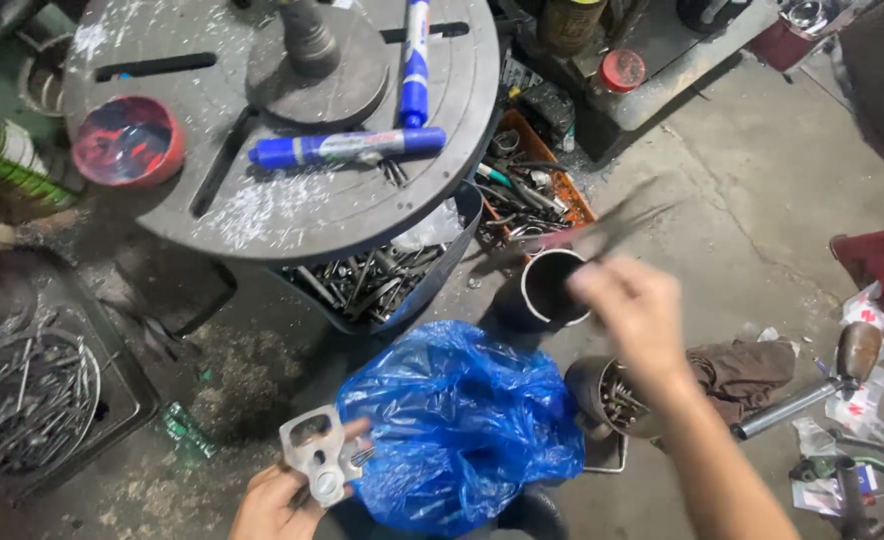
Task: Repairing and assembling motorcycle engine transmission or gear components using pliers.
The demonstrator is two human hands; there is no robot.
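While the right hand [634,305] is raised above the floor with a thin dark tool [587,232] pinched in its fingers, the tool shows only as a blurred streak, so I judge it is in quick motion, and a loose pinch could let it slip toward the orange tray of tools [552,185] just beyond the fingers. It looks like pliers or long snips, though the blur hides which. Just under that hand stands an open black cup [552,288], and nearer the wrist lies a tipped tin of bolts [612,398]; a careless swing could knock either over and scatter the contents across the concrete. The right forearm comes in from the lower right corner, wrist bent, fingers closed round the tool's handles.

The left hand [280,500] sits low by the body, thumb and fingers clamped on a flat grey metal bracket with holes [317,455], held upright. Touching its right side is a crumpled blue plastic bag [457,425]; the bracket's edges could snag it. Further out from the left hand a round metal table [292,200] carries two blue markers [347,147] and a red bowl [127,140], well clear of both hands
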